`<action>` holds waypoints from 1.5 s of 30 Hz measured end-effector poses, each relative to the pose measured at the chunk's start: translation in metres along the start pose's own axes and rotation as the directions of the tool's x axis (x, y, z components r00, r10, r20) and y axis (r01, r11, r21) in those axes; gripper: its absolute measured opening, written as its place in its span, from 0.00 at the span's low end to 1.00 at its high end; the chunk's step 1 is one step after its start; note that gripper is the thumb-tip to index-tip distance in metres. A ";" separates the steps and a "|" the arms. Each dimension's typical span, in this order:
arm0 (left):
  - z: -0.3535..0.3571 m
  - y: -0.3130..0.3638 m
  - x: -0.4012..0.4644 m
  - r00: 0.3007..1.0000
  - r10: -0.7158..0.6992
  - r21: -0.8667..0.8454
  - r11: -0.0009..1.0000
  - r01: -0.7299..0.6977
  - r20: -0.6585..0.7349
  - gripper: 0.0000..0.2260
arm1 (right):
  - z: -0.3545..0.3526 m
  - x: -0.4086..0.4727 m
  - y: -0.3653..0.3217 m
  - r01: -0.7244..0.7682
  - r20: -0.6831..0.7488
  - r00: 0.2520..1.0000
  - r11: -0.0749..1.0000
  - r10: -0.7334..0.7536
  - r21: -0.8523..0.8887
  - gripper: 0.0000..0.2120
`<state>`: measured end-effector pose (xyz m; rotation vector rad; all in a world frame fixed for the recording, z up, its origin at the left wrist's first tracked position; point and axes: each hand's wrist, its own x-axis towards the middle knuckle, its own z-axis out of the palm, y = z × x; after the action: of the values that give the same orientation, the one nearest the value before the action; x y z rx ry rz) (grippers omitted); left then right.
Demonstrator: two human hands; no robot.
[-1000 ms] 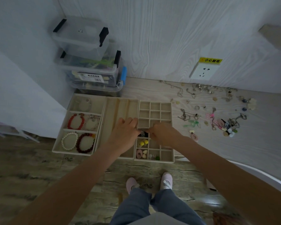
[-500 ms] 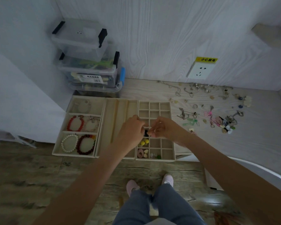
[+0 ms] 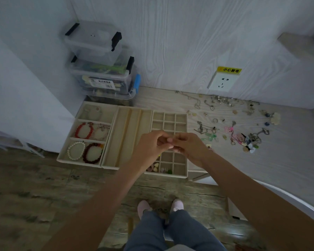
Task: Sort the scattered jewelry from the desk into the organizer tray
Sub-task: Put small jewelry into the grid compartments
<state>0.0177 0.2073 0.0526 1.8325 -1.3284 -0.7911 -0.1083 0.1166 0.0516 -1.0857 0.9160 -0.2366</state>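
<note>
Hands meet at the centre of the frame above the gridded organizer tray [image 3: 172,122]: the left hand [image 3: 150,145] and right hand [image 3: 190,147] have fingertips pinched together and touching each other, though whether anything sits in either grip I cannot tell. Scattered jewelry [image 3: 243,134] lies on the pale worktop [image 3: 288,160] at right of the frame, well apart from the tray. Left of centre, a bracelet tray [image 3: 91,113] holds a red bracelet [image 3: 82,130] and a pearl bracelet [image 3: 76,150]. Stacked plastic boxes [image 3: 101,69] stand at upper left.
</note>
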 end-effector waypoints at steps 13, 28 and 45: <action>0.009 -0.005 -0.017 0.979 -0.202 -0.062 0.978 0.199 -0.037 0.03 | -0.003 -0.002 0.003 0.080 0.023 0.997 0.875 -0.079 -0.478 0.07; 0.012 -0.034 -0.038 0.988 -0.152 0.657 0.741 0.136 -0.033 0.18 | -0.003 0.027 0.014 0.558 0.598 0.793 -0.255 -0.116 -0.790 0.07; 0.014 -0.035 -0.040 0.981 -0.187 0.644 0.745 0.175 -0.050 0.21 | -0.003 0.035 0.013 0.592 0.652 0.757 -0.382 -0.040 -0.710 0.09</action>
<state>0.0129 0.2494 0.0181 2.5342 -1.5795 -0.4578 -0.0918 0.1006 0.0216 -3.0087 0.0671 0.3991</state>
